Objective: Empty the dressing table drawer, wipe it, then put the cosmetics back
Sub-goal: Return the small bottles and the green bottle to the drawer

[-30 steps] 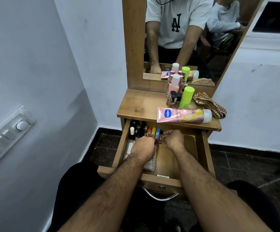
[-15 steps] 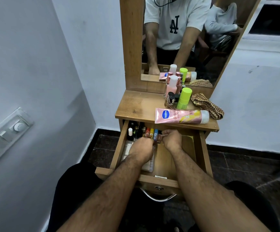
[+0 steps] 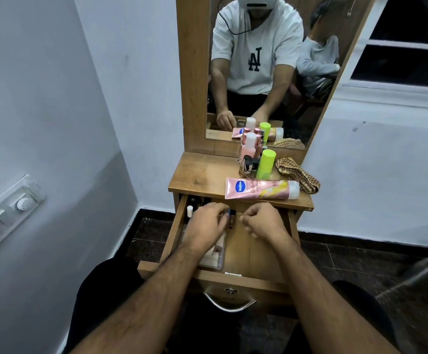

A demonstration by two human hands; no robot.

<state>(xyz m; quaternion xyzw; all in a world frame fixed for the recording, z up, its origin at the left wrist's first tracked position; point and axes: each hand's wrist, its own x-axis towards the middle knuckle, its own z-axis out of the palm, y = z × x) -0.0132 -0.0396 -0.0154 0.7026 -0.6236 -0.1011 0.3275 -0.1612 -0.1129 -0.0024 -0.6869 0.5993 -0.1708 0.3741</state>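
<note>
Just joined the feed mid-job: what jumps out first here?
Both hands are in the open drawer: the left hand over small bottles at its back left, the right hand curled beside it. On the tabletop above lie a pink Vaseline tube, a neon-green bottle and a checked cloth.

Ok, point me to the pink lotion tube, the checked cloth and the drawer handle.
pink lotion tube (image 3: pixel 259 188): head view, middle of the tube lying on the tabletop.
checked cloth (image 3: pixel 300 175): head view, centre of the crumpled folds.
drawer handle (image 3: pixel 229 306): head view, bottom of the curved metal bar.
</note>
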